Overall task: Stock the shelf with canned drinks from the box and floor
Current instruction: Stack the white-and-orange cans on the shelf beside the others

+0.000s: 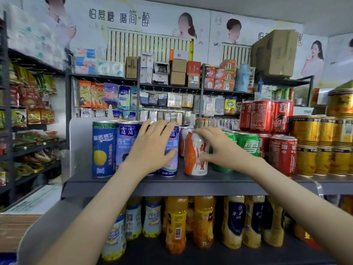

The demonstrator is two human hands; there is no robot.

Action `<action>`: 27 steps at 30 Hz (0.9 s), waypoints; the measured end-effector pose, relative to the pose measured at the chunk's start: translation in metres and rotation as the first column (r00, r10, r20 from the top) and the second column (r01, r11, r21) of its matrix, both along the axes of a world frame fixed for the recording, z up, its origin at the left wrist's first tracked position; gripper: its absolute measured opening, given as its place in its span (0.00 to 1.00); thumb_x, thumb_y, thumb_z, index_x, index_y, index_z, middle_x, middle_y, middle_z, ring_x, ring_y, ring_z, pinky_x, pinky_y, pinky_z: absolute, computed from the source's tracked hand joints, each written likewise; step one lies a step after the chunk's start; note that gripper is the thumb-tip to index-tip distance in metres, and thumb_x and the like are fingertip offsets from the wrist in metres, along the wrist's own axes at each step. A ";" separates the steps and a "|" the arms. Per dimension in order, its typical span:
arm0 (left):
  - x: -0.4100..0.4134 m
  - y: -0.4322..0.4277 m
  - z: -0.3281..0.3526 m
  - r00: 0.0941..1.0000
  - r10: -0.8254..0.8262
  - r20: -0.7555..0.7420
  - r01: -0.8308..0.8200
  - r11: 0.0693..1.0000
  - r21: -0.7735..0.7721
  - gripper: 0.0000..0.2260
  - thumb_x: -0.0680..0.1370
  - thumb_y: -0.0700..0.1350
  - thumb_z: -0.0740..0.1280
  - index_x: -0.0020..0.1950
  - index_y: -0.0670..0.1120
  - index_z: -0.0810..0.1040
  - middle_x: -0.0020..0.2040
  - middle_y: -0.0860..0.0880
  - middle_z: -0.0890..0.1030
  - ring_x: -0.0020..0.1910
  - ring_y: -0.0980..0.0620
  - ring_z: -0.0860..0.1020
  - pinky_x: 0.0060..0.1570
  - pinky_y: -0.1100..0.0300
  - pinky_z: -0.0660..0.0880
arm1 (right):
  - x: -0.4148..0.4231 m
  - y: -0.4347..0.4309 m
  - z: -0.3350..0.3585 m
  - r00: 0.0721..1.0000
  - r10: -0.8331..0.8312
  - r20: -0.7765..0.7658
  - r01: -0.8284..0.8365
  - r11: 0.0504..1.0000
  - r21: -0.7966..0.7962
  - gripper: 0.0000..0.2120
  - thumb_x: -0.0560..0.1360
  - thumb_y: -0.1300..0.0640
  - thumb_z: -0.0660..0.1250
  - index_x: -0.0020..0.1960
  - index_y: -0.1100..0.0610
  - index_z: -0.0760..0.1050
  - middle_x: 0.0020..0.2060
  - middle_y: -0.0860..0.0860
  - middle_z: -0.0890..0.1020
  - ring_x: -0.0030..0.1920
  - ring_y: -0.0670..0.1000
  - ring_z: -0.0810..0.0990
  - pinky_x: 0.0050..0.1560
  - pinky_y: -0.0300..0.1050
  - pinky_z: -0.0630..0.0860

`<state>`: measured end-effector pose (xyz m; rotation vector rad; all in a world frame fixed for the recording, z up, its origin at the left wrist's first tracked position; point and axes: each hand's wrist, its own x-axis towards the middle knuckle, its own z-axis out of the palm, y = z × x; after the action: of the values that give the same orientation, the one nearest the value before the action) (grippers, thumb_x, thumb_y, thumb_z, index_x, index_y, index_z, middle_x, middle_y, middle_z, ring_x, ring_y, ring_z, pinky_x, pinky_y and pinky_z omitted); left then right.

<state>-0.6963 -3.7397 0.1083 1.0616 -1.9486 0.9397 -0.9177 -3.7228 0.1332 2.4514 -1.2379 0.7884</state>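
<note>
glossy metal cans on a matt grey shelf

the orange-and-white can [194,155], blue cans [104,148], green cans [248,145], red cans [282,154] and gold cans [322,146] look like smooth printed metal with a sheen; the shelf [162,185] is matt, smooth grey; the bottles [176,224] below look like shiny plastic; the box [275,52] up top is dull brown cardboard.

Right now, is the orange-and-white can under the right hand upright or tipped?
Upright: the orange-and-white can stands base-down on the shelf, with the right hand gripping its top and side.
</note>
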 end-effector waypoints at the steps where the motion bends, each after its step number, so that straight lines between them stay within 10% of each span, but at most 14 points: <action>1: 0.000 -0.001 0.000 1.000 -0.004 0.000 0.004 1.000 -0.018 0.31 0.71 0.53 0.71 0.70 0.42 0.68 0.63 0.44 0.75 0.63 0.44 0.73 0.69 0.44 0.58 | -0.001 -0.002 -0.009 1.000 0.014 0.012 -0.014 1.000 -0.021 0.42 0.66 0.50 0.77 0.73 0.56 0.60 0.67 0.51 0.67 0.66 0.49 0.62 0.64 0.36 0.56; 19: 0.006 -0.014 -0.003 0.996 -0.083 -0.011 0.082 0.995 -0.061 0.29 0.72 0.57 0.63 0.69 0.44 0.69 0.63 0.45 0.75 0.62 0.46 0.73 0.68 0.48 0.60 | 0.021 -0.079 -0.021 0.981 -0.056 0.184 0.037 0.994 0.105 0.41 0.65 0.65 0.75 0.72 0.59 0.57 0.67 0.55 0.64 0.70 0.51 0.59 0.64 0.33 0.53; 27: 0.007 -0.018 -0.004 0.997 -0.081 -0.015 0.079 0.993 -0.089 0.30 0.71 0.57 0.63 0.69 0.44 0.69 0.62 0.46 0.75 0.61 0.46 0.73 0.67 0.51 0.56 | 0.036 -0.098 -0.026 0.969 -0.101 0.225 0.088 0.994 0.067 0.42 0.63 0.66 0.75 0.71 0.61 0.58 0.66 0.57 0.65 0.68 0.54 0.62 0.70 0.47 0.61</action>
<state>-0.6895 -3.7575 0.1039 0.9316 -1.9021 0.9598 -0.8821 -3.8204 0.1073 2.3765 -1.4643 1.0458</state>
